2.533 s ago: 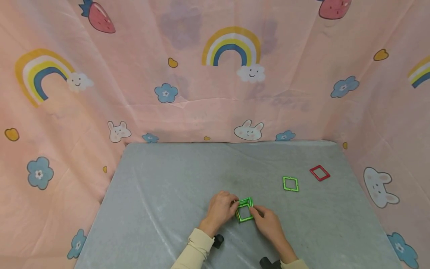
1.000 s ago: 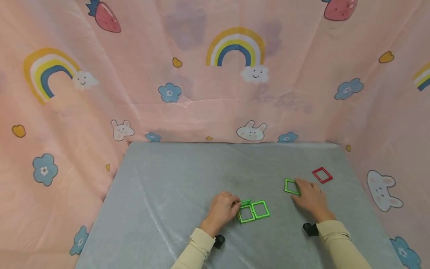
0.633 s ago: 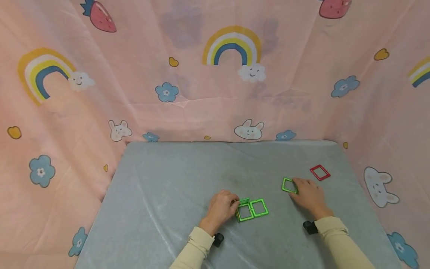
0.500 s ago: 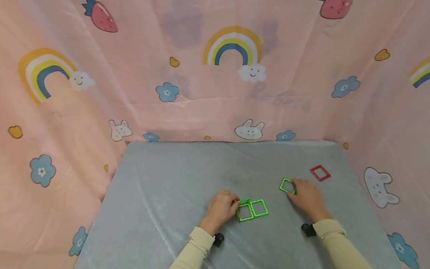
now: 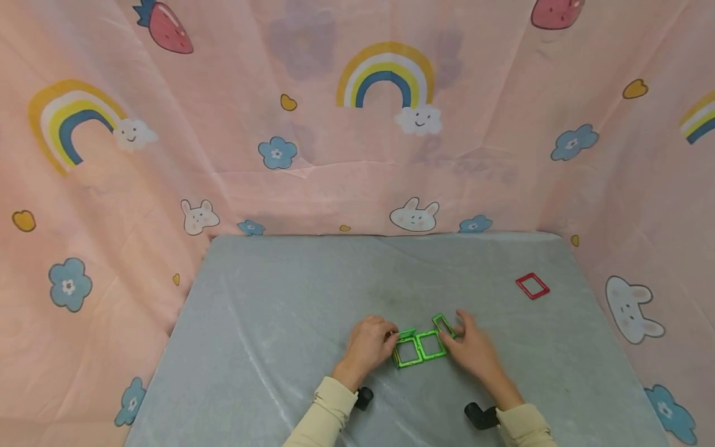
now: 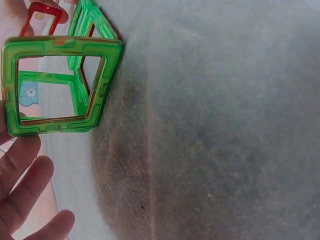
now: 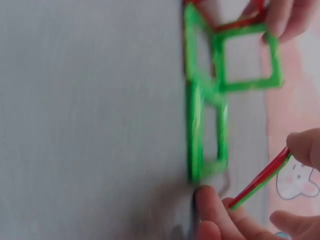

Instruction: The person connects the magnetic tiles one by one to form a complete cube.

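My left hand (image 5: 363, 349) pinches an upright green magnetic tile (image 6: 60, 46), a hollow square frame. It stands at the edge of a flat green tile (image 5: 410, 364), and a second flat green tile (image 5: 436, 356) joins that one on the right. My right hand (image 5: 476, 355) holds another square magnetic tile (image 5: 437, 317) by its edges, tilted just above the second flat tile's far right corner. Seen edge-on in the right wrist view, this held tile (image 7: 262, 177) shows red on one side and green on the other. Left fingers partly hide the upright pieces.
A red square tile (image 5: 541, 282) lies apart at the back right of the grey cloth-covered table (image 5: 279, 298). A pink patterned curtain (image 5: 223, 174) hangs behind and on both sides. Each wrist carries a black camera mount (image 5: 480, 416).
The right hand left the joined tiles, took the loose green tile on the right and brought it left and nearer to them. One tile now lies flat on the right. The left hand stays put.
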The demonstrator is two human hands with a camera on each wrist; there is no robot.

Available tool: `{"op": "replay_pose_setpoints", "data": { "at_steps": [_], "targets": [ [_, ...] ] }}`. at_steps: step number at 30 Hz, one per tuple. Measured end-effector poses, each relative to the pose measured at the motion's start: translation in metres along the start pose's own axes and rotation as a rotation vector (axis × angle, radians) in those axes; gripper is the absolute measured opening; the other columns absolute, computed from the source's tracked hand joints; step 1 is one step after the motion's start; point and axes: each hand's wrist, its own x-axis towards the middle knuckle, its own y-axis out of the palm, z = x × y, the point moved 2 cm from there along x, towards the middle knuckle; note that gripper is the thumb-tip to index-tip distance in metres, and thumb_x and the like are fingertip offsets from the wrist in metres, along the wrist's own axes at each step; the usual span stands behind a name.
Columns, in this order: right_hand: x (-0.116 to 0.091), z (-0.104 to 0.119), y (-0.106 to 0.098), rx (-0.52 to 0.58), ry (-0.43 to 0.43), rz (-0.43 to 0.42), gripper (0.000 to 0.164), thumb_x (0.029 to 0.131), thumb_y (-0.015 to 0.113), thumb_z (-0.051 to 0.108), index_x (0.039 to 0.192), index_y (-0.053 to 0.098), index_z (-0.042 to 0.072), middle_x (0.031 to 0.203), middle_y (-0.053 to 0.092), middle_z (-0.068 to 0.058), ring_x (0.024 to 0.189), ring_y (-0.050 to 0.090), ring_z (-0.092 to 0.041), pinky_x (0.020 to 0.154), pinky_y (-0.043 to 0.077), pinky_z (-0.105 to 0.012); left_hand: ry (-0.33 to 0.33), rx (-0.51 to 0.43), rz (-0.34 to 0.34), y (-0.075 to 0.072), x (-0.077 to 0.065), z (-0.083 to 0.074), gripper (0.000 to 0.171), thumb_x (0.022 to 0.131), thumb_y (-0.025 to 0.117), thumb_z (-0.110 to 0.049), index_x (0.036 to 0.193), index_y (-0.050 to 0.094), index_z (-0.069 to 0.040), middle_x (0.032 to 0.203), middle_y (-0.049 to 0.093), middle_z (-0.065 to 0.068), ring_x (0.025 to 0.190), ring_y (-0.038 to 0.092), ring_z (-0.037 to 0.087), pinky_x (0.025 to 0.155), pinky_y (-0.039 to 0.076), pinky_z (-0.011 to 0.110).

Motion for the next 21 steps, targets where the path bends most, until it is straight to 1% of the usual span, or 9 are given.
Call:
{"op": "replay_pose_setpoints", "data": {
  "at_steps": [1, 3, 6, 8, 11, 13, 16, 18, 21],
  "targets": [
    [-0.003, 0.002, 0.002, 0.027, 0.021, 0.007, 0.073, 0.097, 0.059, 0.036, 0.149, 0.025, -0.003, 0.127, 0.057, -0.031, 0.116, 0.054, -0.047, 0.093, 0.043, -0.058, -0.001, 0.0, -0.001, 0.0, 0.0, 0.0, 0.005, 0.087, 0.074, -0.019, 0.085, 0.078, -0.017, 0.074, 0.065, -0.006, 0.066, 0.055, 0.008, 0.058, 0.042, 0.019],
    [-0.005, 0.003, 0.005, 0.11, 0.071, 0.02, 0.072, 0.097, 0.058, 0.034, 0.15, 0.024, -0.002, 0.127, 0.058, -0.03, 0.112, 0.058, -0.044, 0.092, 0.044, -0.054, -0.003, 0.0, -0.003, 0.0, 0.0, -0.001, 0.005, 0.087, 0.074, -0.019, 0.085, 0.078, -0.017, 0.074, 0.065, -0.006, 0.066, 0.055, 0.009, 0.058, 0.042, 0.019],
    [-0.006, 0.002, 0.008, 0.278, 0.124, 0.036, 0.07, 0.099, 0.057, 0.029, 0.15, 0.023, -0.004, 0.124, 0.059, -0.03, 0.095, 0.067, -0.032, 0.081, 0.051, -0.042, -0.008, 0.004, -0.007, -0.001, 0.0, -0.001, 0.004, 0.086, 0.074, -0.019, 0.084, 0.078, -0.018, 0.073, 0.065, -0.006, 0.066, 0.055, 0.009, 0.058, 0.042, 0.02],
    [-0.007, 0.0, 0.01, 0.424, 0.167, 0.052, 0.068, 0.1, 0.056, 0.026, 0.15, 0.023, -0.005, 0.125, 0.058, -0.03, 0.085, 0.07, -0.023, 0.072, 0.054, -0.035, -0.009, 0.008, -0.011, -0.001, -0.001, -0.001, 0.004, 0.086, 0.074, -0.018, 0.083, 0.078, -0.017, 0.072, 0.064, -0.006, 0.066, 0.055, 0.009, 0.057, 0.042, 0.019],
    [-0.009, 0.0, 0.015, 0.592, 0.197, 0.074, 0.065, 0.1, 0.055, 0.023, 0.15, 0.023, -0.005, 0.125, 0.056, -0.03, 0.084, 0.07, -0.021, 0.071, 0.056, -0.032, -0.01, 0.01, -0.019, -0.001, -0.001, -0.001, 0.004, 0.085, 0.075, -0.018, 0.082, 0.077, -0.017, 0.071, 0.063, -0.006, 0.065, 0.054, 0.009, 0.056, 0.041, 0.019],
    [-0.01, 0.001, 0.018, 0.655, 0.22, 0.075, 0.063, 0.1, 0.055, 0.021, 0.15, 0.025, -0.004, 0.125, 0.055, -0.029, 0.086, 0.069, -0.02, 0.073, 0.056, -0.033, -0.008, 0.011, -0.024, -0.001, -0.002, -0.002, 0.005, 0.085, 0.075, -0.018, 0.081, 0.077, -0.017, 0.07, 0.063, -0.006, 0.064, 0.054, 0.009, 0.056, 0.041, 0.018],
    [-0.011, 0.002, 0.022, 0.635, 0.223, 0.045, 0.06, 0.1, 0.054, 0.021, 0.149, 0.028, -0.001, 0.127, 0.054, -0.027, 0.09, 0.066, -0.016, 0.075, 0.056, -0.031, -0.002, 0.012, -0.03, -0.001, -0.001, -0.003, 0.004, 0.085, 0.075, -0.019, 0.081, 0.077, -0.017, 0.07, 0.063, -0.006, 0.064, 0.054, 0.009, 0.056, 0.041, 0.019],
    [-0.012, 0.004, 0.023, 0.591, 0.218, 0.014, 0.059, 0.099, 0.055, 0.021, 0.149, 0.031, 0.001, 0.13, 0.053, -0.026, 0.096, 0.064, -0.018, 0.076, 0.055, -0.03, 0.002, 0.013, -0.031, -0.001, -0.001, -0.003, 0.004, 0.085, 0.075, -0.019, 0.081, 0.077, -0.018, 0.07, 0.063, -0.006, 0.064, 0.055, 0.009, 0.056, 0.042, 0.019],
    [-0.014, 0.007, 0.023, 0.436, 0.162, -0.034, 0.057, 0.099, 0.057, 0.026, 0.146, 0.038, 0.0, 0.129, 0.053, -0.026, 0.101, 0.063, -0.026, 0.077, 0.053, -0.033, 0.004, 0.008, -0.03, 0.0, -0.001, -0.003, 0.004, 0.085, 0.075, -0.019, 0.081, 0.077, -0.018, 0.07, 0.063, -0.006, 0.064, 0.055, 0.009, 0.056, 0.043, 0.02]
  ]
}}
